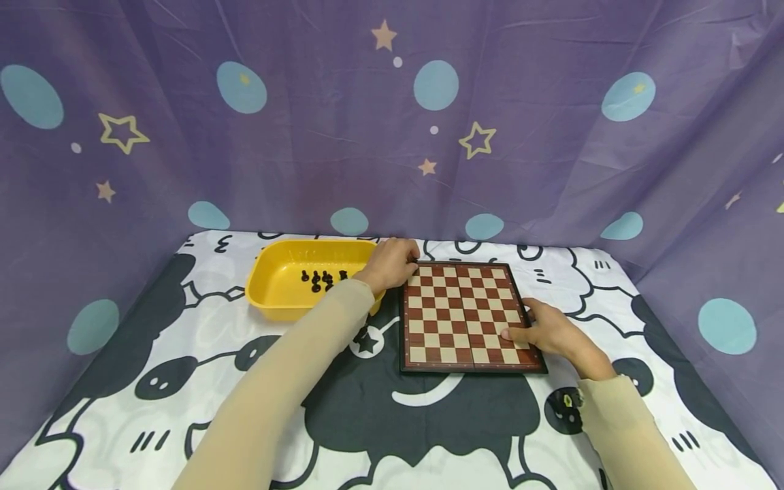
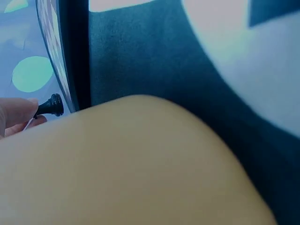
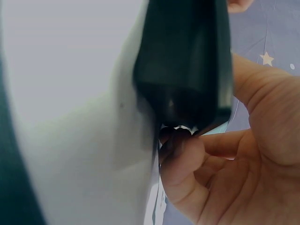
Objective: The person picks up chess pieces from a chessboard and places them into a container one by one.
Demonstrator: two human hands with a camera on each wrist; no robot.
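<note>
A chessboard with red-brown and cream squares and a dark rim lies on the cloth, its surface bare of pieces. My left hand is at its far left corner, beside a yellow tub. In the left wrist view, the fingertips pinch a black chess piece, base towards the board; its top is hidden. My right hand grips the board's right edge, thumb lying on the squares. The right wrist view shows its curled fingers under the board's dark rim.
The yellow tub stands left of the board, several black chess pieces inside it. My left forearm passes in front of its right part. A purple curtain hangs behind the cartoon-print cloth.
</note>
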